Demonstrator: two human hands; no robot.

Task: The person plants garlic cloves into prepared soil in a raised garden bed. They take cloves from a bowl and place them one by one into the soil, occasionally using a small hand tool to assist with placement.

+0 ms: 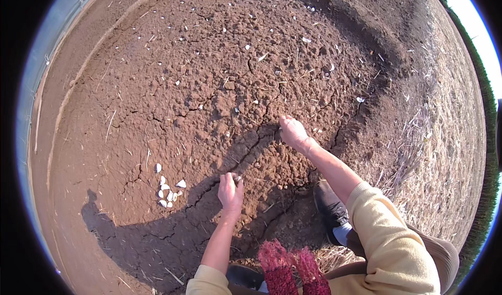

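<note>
My left hand (230, 193) is just above the cracked brown soil (204, 138), its fingertips closed around something small and pale, probably a garlic clove. Up and to the right, my right hand (292, 130) touches or nearly touches the ground with its fingers pinched together; whether anything is between them is hidden. Left of my left hand lies a loose group of several white garlic cloves (170, 196), with one clove (158, 168) a little above the group. Many small white pieces, some like cloves, dot the soil farther ahead.
My black shoes (331, 208) stand on the soil near the lower edge. A red fringed scarf (278, 269) hangs into view. Dry straw (439, 138) covers the ground at right. A furrow runs along the upper right, and plastic sheeting (43, 63) borders the left.
</note>
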